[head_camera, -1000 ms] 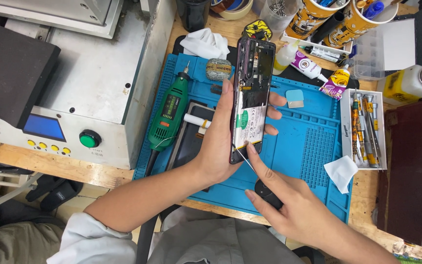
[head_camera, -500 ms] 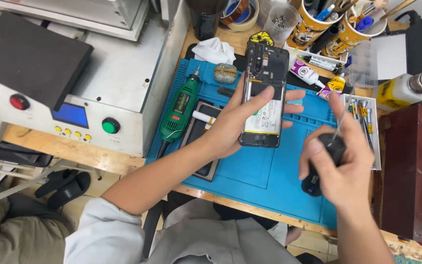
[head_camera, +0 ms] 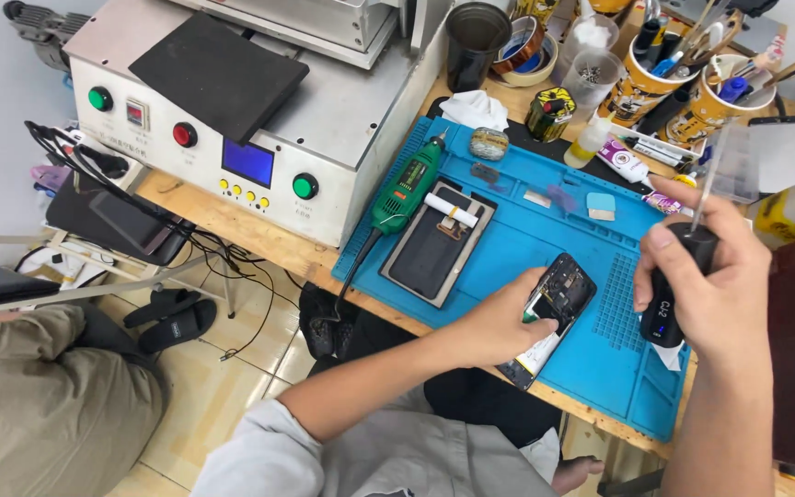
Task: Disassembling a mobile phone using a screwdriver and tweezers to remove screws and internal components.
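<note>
- Moved since the earlier frames: opened phone (head_camera: 552, 317) now down flat on the blue mat (head_camera: 600, 368), no longer held upright; black pen-shaped driver (head_camera: 672, 294) now lifted well up on the right side.
- Left hand (head_camera: 499, 322) laid over the phone's left edge, fingers curled loosely round it, pinning it to the mat rather than lifting it.
- Right hand (head_camera: 710, 276) closed in a fist round the driver, thumb on the upper barrel, thin metal shaft pointing up and away toward the cups (head_camera: 692, 92) of tools.
- Phone with open back facing up, long axis on a diagonal: top end toward the upper right, bottom end toward the near edge of the worktop (head_camera: 232, 230).
- Key relation: phone just left of and below the right hand, with a strip of bare mat between; left hand touching it and so the nearer one; driver tip turned away from the phone.
- Elsewhere on the mat: green rotary tool (head_camera: 407, 184) and a second dark phone in a frame (head_camera: 439, 244) to the upper left, well apart from both hands.
- Grey machine with buttons (head_camera: 232, 138) farther left.
</note>
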